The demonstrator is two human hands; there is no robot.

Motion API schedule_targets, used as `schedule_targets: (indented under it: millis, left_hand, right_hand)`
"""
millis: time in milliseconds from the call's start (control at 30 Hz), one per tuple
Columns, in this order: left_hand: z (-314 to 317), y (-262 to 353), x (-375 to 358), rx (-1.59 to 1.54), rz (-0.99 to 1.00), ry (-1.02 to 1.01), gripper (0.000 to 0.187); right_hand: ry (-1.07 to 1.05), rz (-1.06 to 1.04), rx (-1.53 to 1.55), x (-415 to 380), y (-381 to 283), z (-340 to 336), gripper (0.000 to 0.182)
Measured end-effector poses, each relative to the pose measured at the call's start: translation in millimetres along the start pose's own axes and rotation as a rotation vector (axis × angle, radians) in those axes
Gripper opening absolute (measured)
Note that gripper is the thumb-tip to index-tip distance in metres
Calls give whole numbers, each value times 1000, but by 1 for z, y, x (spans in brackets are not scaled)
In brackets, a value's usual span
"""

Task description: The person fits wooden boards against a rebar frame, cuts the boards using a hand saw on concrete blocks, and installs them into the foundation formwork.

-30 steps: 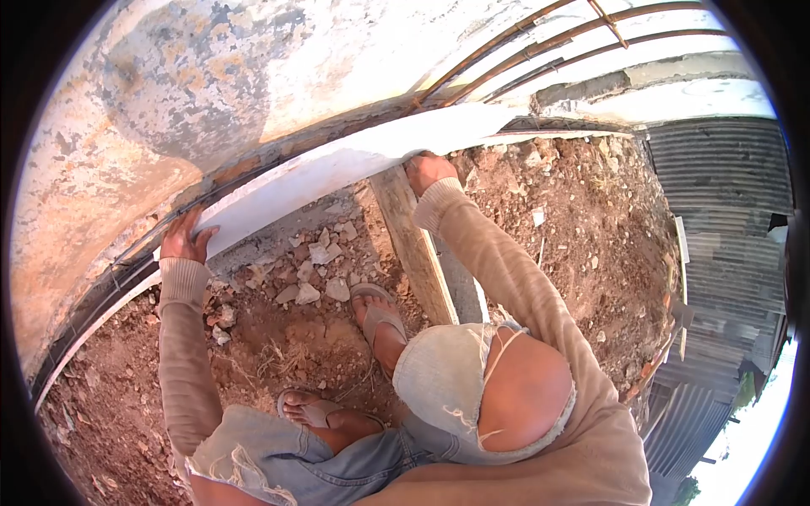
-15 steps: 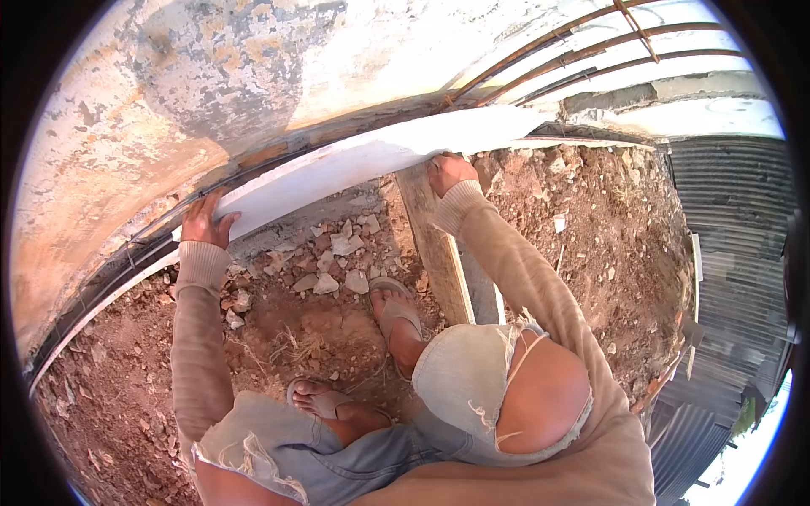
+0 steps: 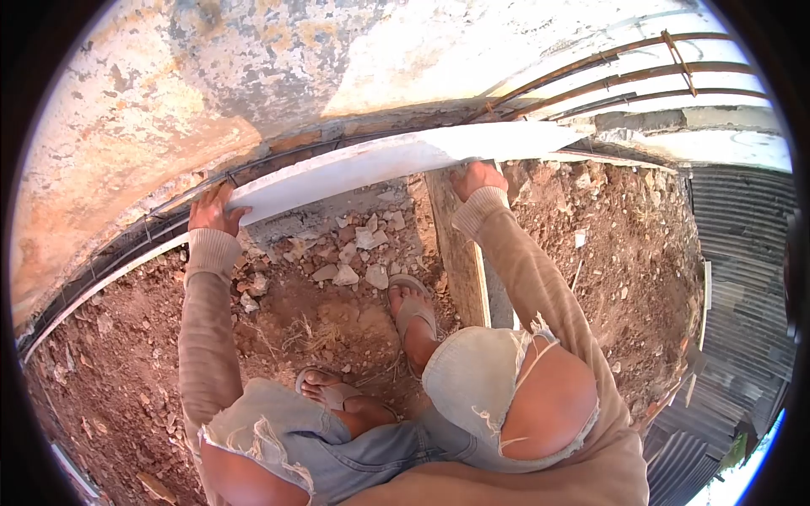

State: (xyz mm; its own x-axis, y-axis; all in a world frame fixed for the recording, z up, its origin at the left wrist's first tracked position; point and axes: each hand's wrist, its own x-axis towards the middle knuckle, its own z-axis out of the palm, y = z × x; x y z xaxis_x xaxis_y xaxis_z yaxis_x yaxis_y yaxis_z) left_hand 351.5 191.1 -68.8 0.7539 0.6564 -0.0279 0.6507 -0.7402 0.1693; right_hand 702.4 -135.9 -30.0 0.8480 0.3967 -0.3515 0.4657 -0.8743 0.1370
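Note:
A long white board [image 3: 354,173] lies lengthwise along the foot of the wall, its rough upper edge facing the rebar there. At its left end, my left hand [image 3: 217,211] grips it, fingers over the top and thumb on the near face. My right hand [image 3: 478,179] is closed at the lower edge towards the right, its fingertips partly hidden. Just below that hand, a wooden plank [image 3: 458,253] runs from the board towards my knee.
Behind the board rises a peeling painted wall [image 3: 278,76]. Rusty rebar [image 3: 624,80] extends at the upper right. Broken stones [image 3: 359,244] lie by my sandalled feet on reddish soil [image 3: 607,244]. Corrugated metal sheets [image 3: 742,261] stand along the right.
The view has shifted, so the board, hands and wall appear slightly lower and further right. Both hands keep their places on the board.

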Motion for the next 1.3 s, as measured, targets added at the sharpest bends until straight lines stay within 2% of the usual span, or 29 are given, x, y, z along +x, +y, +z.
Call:
schedule_targets:
  millis: [67,133,167,233,367,533,667,733,767,800,833,867,1000,1033,1067,1133,1300]
  left_hand:
    - [1,-2,-2,-1,56,43,58]
    - [-2,0,-3,-8,52,42,55]
    - [-3,0,-4,-13,48,36,53]
    - [0,-2,-5,-19,56,73,52]
    - [4,-6,-1,-93,83,86,53]
    - [4,-3,0,-67,46,53,56]
    - [10,-7,3,-68,57,72,54]
    - [7,-3,3,-82,82,96,57]
    - [2,2,0,-61,75,112,58]
    - [1,1,-2,-97,16,95,64]
    - [-2,-9,-12,-98,-58,219,68]
    - [0,-23,-13,-94,-121,206,71]
    - [10,-70,-18,-85,-170,25,59]
    - [12,-77,-18,-172,-31,181,56]
    - [16,-80,-18,-280,-40,153,53]
    - [20,-73,-17,-321,-208,88,50]
    - [5,-57,-22,-354,-355,-24,49]
  right_hand:
    - [-12,9,30,1,-2,-3,54]
    - [68,33,61,0,-3,-2,41]
    - [72,27,57,1,-4,-3,41]
    - [-18,56,57,1,-6,-6,53]
    - [-45,41,54,2,-2,-4,52]
    - [121,-46,28,6,4,15,49]
    - [110,-105,-3,9,13,10,46]
    - [211,-112,66,10,16,16,45]
    - [197,-104,21,12,16,17,44]
    - [200,-90,50,8,14,16,44]
    - [142,-92,41,17,12,22,47]
    - [151,-96,35,14,9,16,49]
    - [199,-65,-2,2,12,4,49]
    - [233,-64,-9,3,14,4,49]
    - [231,-86,-7,4,16,6,49]
    - [304,-96,-23,7,20,10,48]
    - [433,-161,-39,4,27,14,47]
